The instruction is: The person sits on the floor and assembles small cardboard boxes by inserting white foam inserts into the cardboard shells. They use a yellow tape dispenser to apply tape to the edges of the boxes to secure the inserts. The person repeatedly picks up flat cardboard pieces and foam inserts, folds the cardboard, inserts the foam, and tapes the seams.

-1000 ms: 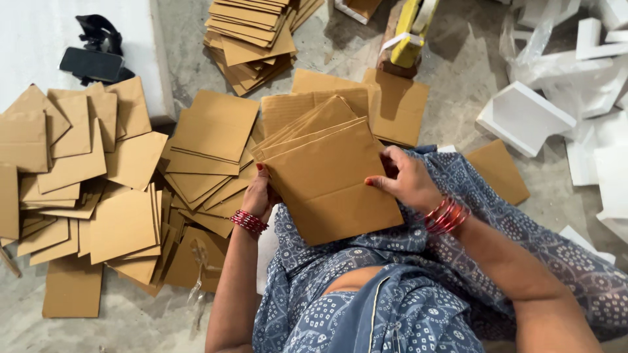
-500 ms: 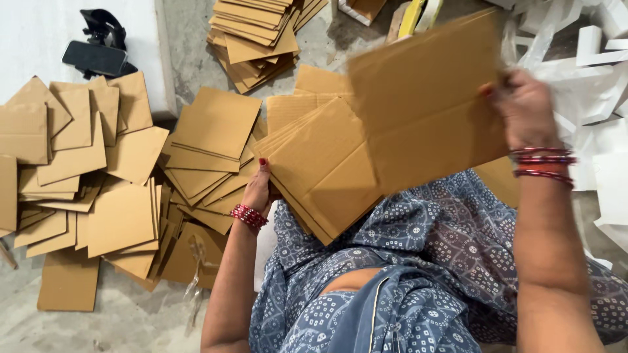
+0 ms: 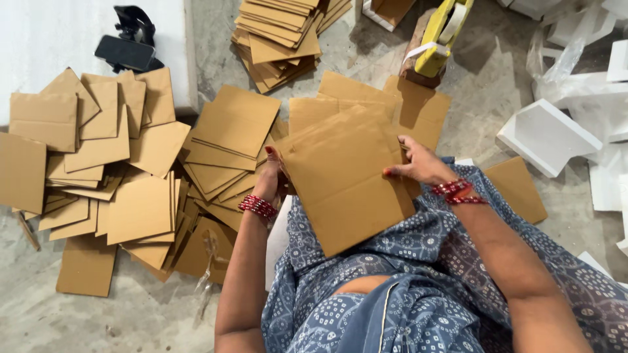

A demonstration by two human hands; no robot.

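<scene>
A stack of flat brown cardboard sheets [image 3: 343, 189] rests on my lap, tilted toward the floor. My left hand [image 3: 271, 176] grips the stack's left edge, fingers curled under it. My right hand [image 3: 418, 163] presses on the stack's right edge, thumb on top. Both wrists wear red bangles. Under the stack lies the blue patterned cloth of my clothing [image 3: 405, 287].
Loose cardboard sheets [image 3: 124, 170] are strewn over the concrete floor on the left. A neater pile [image 3: 281, 36] lies at the top centre. A yellow tape dispenser [image 3: 435, 42] stands beyond the stack. White foam pieces [image 3: 546, 134] lie right. A black device [image 3: 127, 49] sits top left.
Half a second ago my right hand held one sheet raised at the right; now that hand is back down on the lap stack. The left hand has stayed on the stack's left edge.
</scene>
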